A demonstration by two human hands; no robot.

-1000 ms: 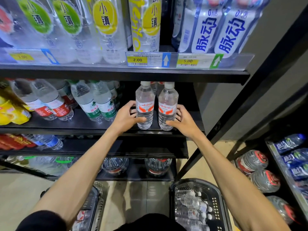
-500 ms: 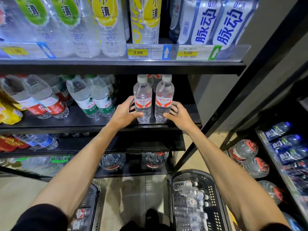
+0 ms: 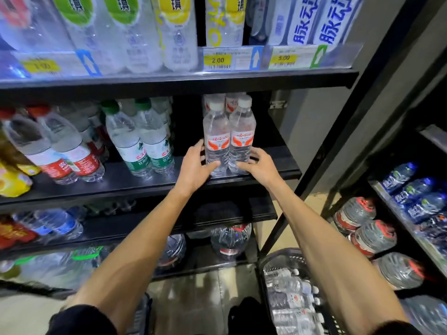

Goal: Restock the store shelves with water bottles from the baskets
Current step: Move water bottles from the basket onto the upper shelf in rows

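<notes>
The person has both arms stretched up to the middle shelf (image 3: 280,163), with one bottle per hand. The left hand (image 3: 196,170) is wrapped around the lower part of the left bottle (image 3: 216,141), fingers curled round the far side and thumb lying across the front just under the red label. The right hand (image 3: 260,165) does the mirror job on the right bottle (image 3: 242,139), fingers curled round its outer side and thumb at the base. Both bottles stand upright near the shelf's front edge, touching each other, with a couple more of the same brand right behind them. It's hard to tell whether the bases are fully down on the shelf.

On handling, these look like thin clear plastic bottles filled with water, so they're probably moderately heavy for their size, and the walls will dent if squeezed hard. The ribbed lower section where the hands sit seems the sensible place to hold them, since it's stiffer and less slick than the glossy label. Being tall and narrow, they'd likely tip if shoved from the top, so pushing from low down is the safer bet.

Green-label bottles (image 3: 142,146) sit well apart to the left. Down on the floor, the basket (image 3: 283,253) on the right holds plenty more bottles (image 3: 290,286) lying flat, so there looks to be a fair bit of restocking left.
</notes>
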